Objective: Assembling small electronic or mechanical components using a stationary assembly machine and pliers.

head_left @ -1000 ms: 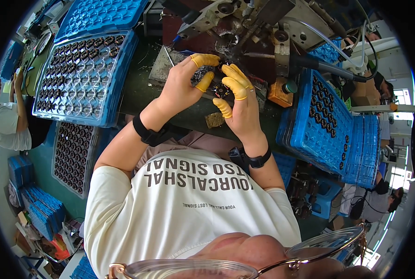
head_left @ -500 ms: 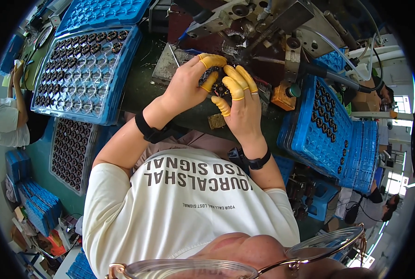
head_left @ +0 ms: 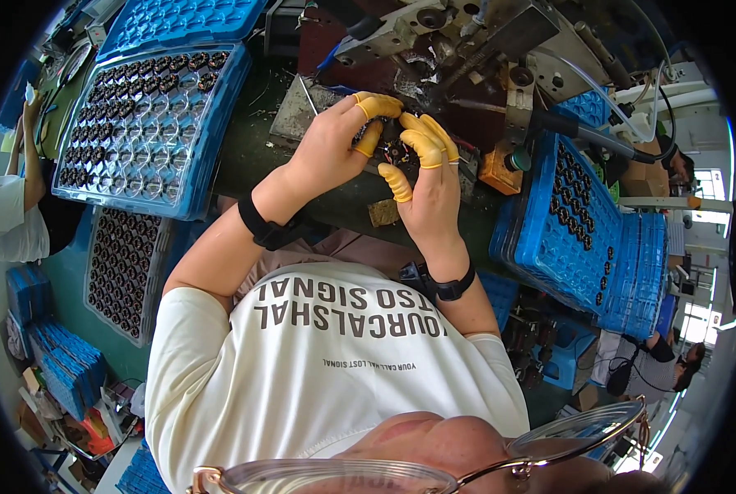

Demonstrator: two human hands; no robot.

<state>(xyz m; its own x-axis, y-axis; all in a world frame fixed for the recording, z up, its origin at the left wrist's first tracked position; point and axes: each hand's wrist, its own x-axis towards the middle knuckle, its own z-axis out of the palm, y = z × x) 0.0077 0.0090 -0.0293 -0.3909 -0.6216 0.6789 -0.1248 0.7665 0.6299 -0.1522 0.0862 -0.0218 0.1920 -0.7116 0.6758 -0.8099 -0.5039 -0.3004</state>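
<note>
Far out to the left of the left hand, a blue compartment tray [head_left: 149, 123] lies on the surface [head_left: 244, 156], its upper and left cells filled with small dark round parts, the rest bare. Below it, nearer the person's left elbow, a grey tray [head_left: 125, 272] holds more of the same dark parts.

The left hand [head_left: 331, 148], with yellow finger cots on thumb and fingertips, is curled shut, pinching one side of a small dark round part [head_left: 399, 151]. Just to its right, touching the same piece, the right hand [head_left: 429, 185] closes on it from the other side, its cotted fingers arched over the top and the thumb tucked beneath. The part sits between the two hands, in front of the metal machine fixture [head_left: 467, 41] just beyond the fingertips.

Against half a second ago, both hands have drawn closer together and the right fingers have folded further over the part, so the work looks like fine fitting or turning of the piece, still in hand and not set down.

Right of the right hand stands an orange block [head_left: 500, 169], then a tilted blue tray [head_left: 578, 222] with dark parts in some cells
</note>
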